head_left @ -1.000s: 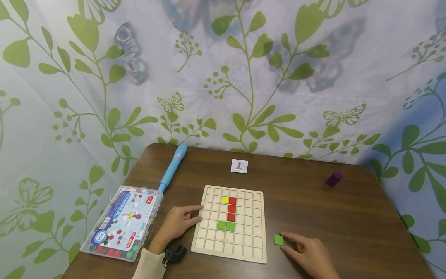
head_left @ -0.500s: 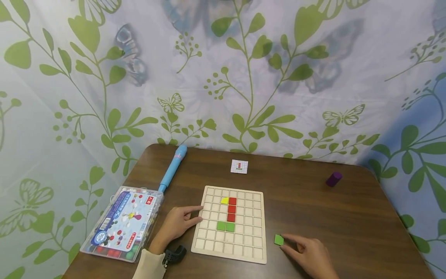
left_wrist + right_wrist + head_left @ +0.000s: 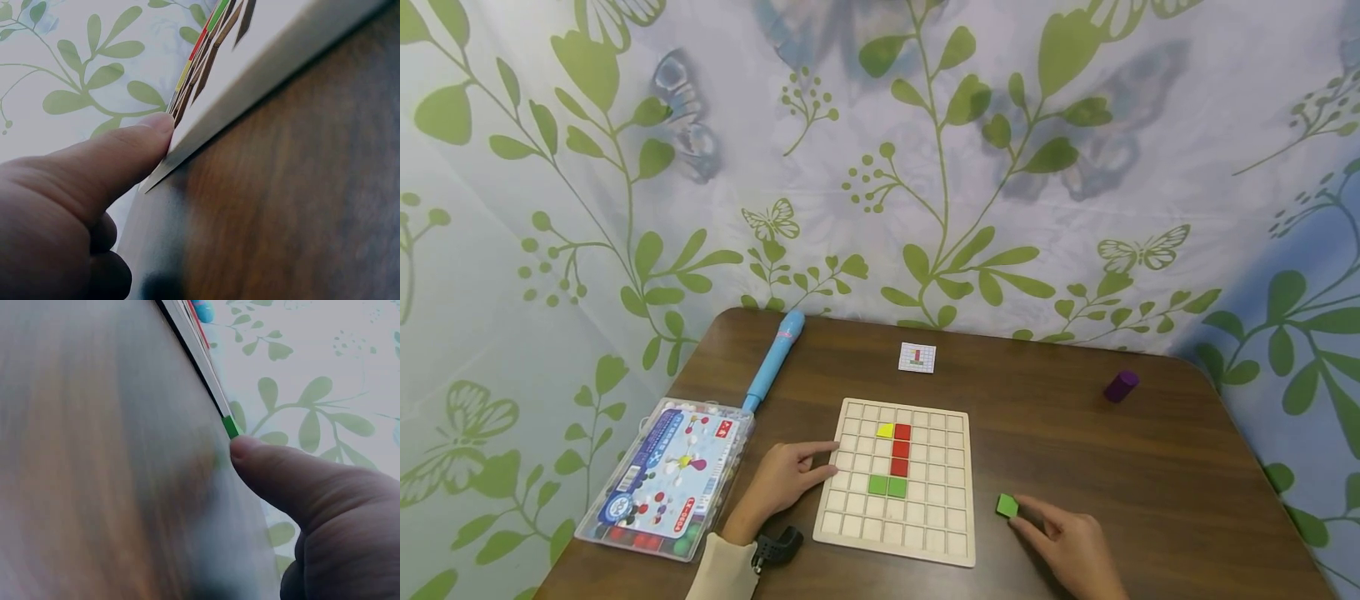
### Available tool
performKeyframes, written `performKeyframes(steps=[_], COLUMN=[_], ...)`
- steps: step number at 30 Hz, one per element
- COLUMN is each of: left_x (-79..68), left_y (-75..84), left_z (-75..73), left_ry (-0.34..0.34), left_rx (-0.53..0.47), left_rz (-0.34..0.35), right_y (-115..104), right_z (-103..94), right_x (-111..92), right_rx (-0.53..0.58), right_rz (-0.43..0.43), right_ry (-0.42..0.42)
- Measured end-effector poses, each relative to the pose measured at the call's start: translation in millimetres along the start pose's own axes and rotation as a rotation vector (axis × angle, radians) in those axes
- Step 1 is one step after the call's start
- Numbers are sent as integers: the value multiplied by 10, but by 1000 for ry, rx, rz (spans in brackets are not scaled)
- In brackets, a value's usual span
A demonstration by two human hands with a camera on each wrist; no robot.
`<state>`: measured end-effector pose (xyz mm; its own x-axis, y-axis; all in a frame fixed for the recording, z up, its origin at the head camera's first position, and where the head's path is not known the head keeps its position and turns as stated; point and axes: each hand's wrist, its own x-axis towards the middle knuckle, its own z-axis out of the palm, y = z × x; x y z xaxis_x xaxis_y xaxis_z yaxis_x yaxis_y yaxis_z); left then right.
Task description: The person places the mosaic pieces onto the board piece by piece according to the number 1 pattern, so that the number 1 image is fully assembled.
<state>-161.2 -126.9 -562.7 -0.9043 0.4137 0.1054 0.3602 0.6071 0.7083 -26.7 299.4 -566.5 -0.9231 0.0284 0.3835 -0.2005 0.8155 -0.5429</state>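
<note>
A wooden grid board (image 3: 917,542) lies on the table, bearing a column of red square tiles (image 3: 899,450), a yellow tile (image 3: 885,431) with a cut or curved corner, and two green square tiles (image 3: 887,486). At the board's left edge, my left hand (image 3: 778,479) touches the rim with thumb and index finger. The left wrist view shows that thumb (image 3: 125,147) against the board's side. To the right of the board, my right hand (image 3: 1067,542) pinches a small green tile (image 3: 1007,506) between thumb and finger; in the right wrist view the tile (image 3: 230,427) sits at the thumb tip.
A clear plastic case (image 3: 666,479) of coloured balls stands left of my left hand. Behind it lies a light-blue microphone-shaped stick (image 3: 775,358). A small pattern card (image 3: 917,357) lies beyond the board, and a purple cylinder (image 3: 1122,386) is at the back right.
The green tile in my right hand has turned and shifted slightly right and away from me. My left hand keeps its place at the board's edge.
</note>
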Motion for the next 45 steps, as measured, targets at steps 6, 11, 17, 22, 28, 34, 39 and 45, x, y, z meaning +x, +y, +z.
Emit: performKeyframes(steps=[6, 11, 17, 22, 28, 34, 39, 45], left_x=[6, 5, 5, 13, 3, -9, -9, -2], left_y=[15, 19, 13, 26, 29, 22, 15, 13], left_z=[-3, -5, -2, -13, -12, -6, 3, 6], left_ry=[-4, -3, -3, -9, -4, 2, 0, 4], left_rx=[-10, -12, 1, -3, -5, 1, -3, -1], left_rz=[-7, -13, -10, -16, -29, -27, -25, -28], right_y=[-1, -44, -113, -179, -228, -292, -380, -464], right_z=[12, -12, -48, -79, -105, -94, -30, 133], right_x=[11, 36, 74, 101, 148, 244, 304, 354], right_rx=[16, 52, 62, 44, 28, 38, 69, 131], right_rz=[-66, -48, -59, -79, -90, -132, -143, -179], right_ry=[64, 84, 100, 95, 54, 16, -23, -77])
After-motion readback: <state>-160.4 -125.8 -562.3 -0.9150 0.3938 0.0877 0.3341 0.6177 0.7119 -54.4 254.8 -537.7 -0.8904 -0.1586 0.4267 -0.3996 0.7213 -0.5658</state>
